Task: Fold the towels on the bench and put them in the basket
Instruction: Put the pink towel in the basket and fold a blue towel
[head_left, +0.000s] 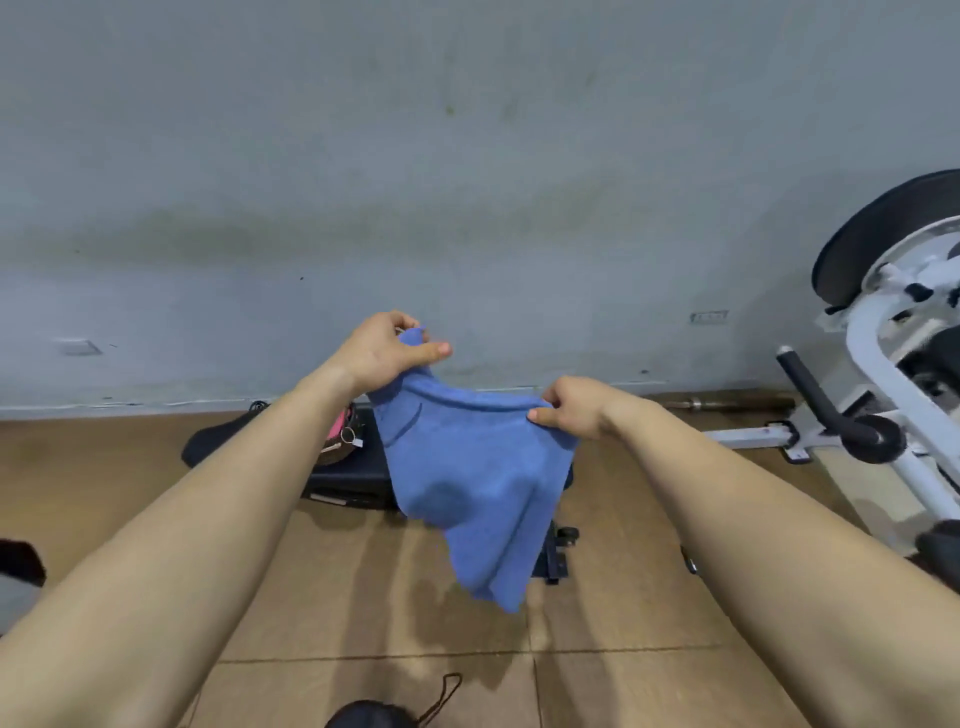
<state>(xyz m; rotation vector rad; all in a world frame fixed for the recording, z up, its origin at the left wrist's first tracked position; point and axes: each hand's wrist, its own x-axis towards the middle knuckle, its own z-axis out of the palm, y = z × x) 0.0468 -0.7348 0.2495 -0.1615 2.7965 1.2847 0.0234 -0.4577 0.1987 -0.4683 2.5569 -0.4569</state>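
Up at chest height with both hands. Grips a bunched corner of the blue towel (467, 483) in the left hand (382, 351), fingers curled round the cloth and thumb laid across it. Pinches the top edge further along with the right hand (571, 408), thumb in front, set lower than the left. Hold nothing else.

Hangs in the air between the two grips, well clear of the floor (311, 597). Sags slightly along the top and falls in loose folds to a point at the lower right. Not yet folded, not lying on the desk (348, 478), not in any basket. Covers much of that black padded desk from view.

Looks like the very start of a fold: lifting and spreading to find the corners. Calls next, by this reading, for working the right grip out to the far corner, pulling the top edge level and taut, then bringing corner to corner or laying flat on the desk to halve. Risks a skewed fold if begun with the left corner bunched as now.

On the desk, just left of the towel: a pink-and-brown item (340, 423) with a small tag; cannot tell whether the basket. Further out: a barbell bar (727, 402) along the foot of the grey wall (467, 156), and a white exercise machine (883, 364) at the right.
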